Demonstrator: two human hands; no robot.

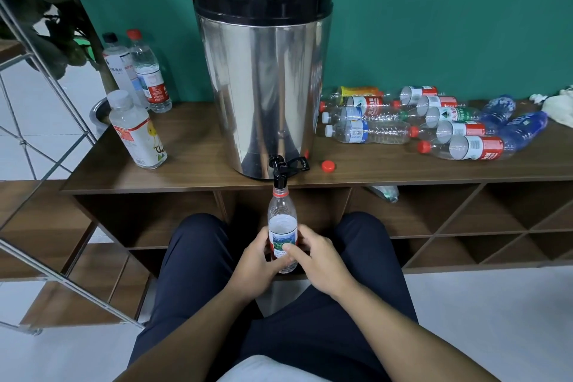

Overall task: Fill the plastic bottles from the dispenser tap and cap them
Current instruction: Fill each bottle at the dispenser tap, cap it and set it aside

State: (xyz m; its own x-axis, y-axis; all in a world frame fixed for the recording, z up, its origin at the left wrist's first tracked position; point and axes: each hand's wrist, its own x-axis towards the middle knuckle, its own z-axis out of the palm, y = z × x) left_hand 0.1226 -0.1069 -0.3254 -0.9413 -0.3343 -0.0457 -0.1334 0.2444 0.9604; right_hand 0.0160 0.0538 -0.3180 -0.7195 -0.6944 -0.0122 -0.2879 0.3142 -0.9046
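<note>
A steel dispenser (pixel 263 71) with a black lid stands on the wooden shelf top (pixel 192 170). Its black tap (pixel 280 169) juts over the front edge. Directly under the spout I hold a clear plastic bottle (pixel 281 217) upright, its open neck with a red ring touching the tap. My left hand (pixel 252 263) grips the bottle's lower left side. My right hand (pixel 313 253) grips the right side, thumb across the label. A loose red cap (pixel 328 166) lies on the shelf top right of the tap.
Three capped bottles (pixel 136 127) stand left of the dispenser. Several empty bottles (pixel 434 124) lie in a pile to its right, with white cloth (pixel 558 108) at the far right. Open shelf compartments (pixel 465 220) sit below. A metal rack (pixel 37 102) leans at left.
</note>
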